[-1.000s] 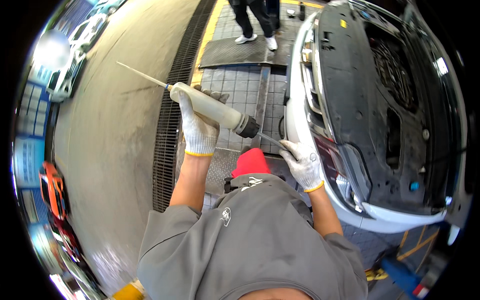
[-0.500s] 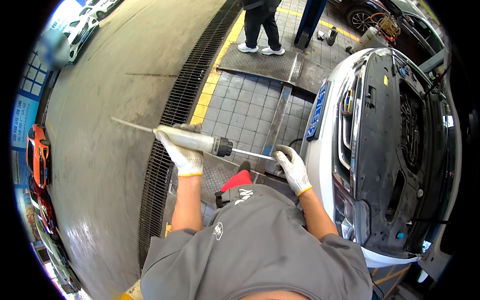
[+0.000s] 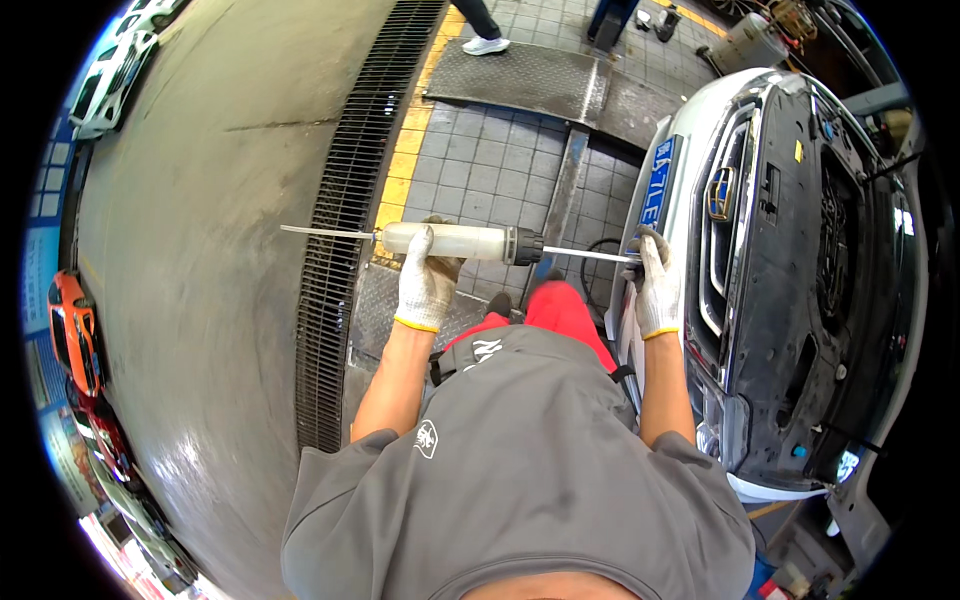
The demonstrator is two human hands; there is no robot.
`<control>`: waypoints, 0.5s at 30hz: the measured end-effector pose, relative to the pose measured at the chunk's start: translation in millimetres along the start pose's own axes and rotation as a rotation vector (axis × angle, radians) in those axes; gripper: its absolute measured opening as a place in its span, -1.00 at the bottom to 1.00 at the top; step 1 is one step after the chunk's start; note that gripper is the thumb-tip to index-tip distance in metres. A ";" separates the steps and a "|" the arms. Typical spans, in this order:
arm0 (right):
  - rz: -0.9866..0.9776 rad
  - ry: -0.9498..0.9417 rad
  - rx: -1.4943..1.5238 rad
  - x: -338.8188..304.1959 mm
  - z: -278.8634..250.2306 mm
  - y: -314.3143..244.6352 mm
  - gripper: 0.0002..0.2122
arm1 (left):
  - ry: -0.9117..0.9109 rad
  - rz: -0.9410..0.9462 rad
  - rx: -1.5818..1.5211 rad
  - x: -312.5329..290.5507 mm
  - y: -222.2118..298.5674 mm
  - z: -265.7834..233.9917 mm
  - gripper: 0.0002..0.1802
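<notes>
Left hand (image 3: 428,285), in a pale knitted glove with yellow cuff edging, clamped round the barrel of a large syringe-like gun (image 3: 460,242); thumb laid over the near side, other fingers passing beneath and behind. Gun held roughly level, up in front of the waist, above the tiled floor (image 3: 485,160). Barrel whitish and translucent; how much it contains, cannot tell. From its left end a thin pale tube (image 3: 325,232) points left, over a slotted drain grate (image 3: 345,200). At its right end, a black ribbed collar (image 3: 524,246), with a bare metal rod (image 3: 590,255) drawn well out of it toward the right. Right hand (image 3: 657,285), gloved alike, closed on the rod's far end; fingers hide what shape the end takes. This hand sits before the front bumper of a white car (image 3: 690,150), near its blue number plate (image 3: 655,190); whether glove and car touch, cannot tell. Bonnet raised, black cover (image 3: 780,290) over the engine bay. Wearer in grey shirt (image 3: 520,450) and red trousers (image 3: 560,310). Farther off, another person's leg and white shoe (image 3: 485,46) on a metal ramp plate (image 3: 520,80). Orange car (image 3: 75,335) at far left.
</notes>
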State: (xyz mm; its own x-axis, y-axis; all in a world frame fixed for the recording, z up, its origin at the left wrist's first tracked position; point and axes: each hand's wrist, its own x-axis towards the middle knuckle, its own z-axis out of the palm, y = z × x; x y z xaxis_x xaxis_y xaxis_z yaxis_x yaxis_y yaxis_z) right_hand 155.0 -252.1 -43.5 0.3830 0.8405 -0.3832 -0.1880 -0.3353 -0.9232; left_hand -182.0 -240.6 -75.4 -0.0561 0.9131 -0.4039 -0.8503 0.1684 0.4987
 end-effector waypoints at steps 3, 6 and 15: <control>-0.014 0.035 0.058 28.6 -2.4 -5.4 -0.68 | -0.153 -0.044 -0.006 17.7 3.2 20.6 -0.56; -0.024 0.058 0.060 58.1 0.4 -8.7 -0.66 | -0.233 -0.074 0.015 36.8 3.8 23.9 -0.51; -0.042 0.084 -0.080 92.0 24.9 16.0 -0.68 | -0.487 -0.032 0.390 75.2 33.1 45.5 -0.41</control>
State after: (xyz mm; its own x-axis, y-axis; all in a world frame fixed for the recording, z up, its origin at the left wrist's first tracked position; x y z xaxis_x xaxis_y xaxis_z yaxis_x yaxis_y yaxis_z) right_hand 164.7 -169.5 -92.8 0.4645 0.8169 -0.3420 -0.0986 -0.3361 -0.9366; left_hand -190.6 -149.4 -54.4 0.2893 0.9544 -0.0731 -0.5884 0.2376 0.7729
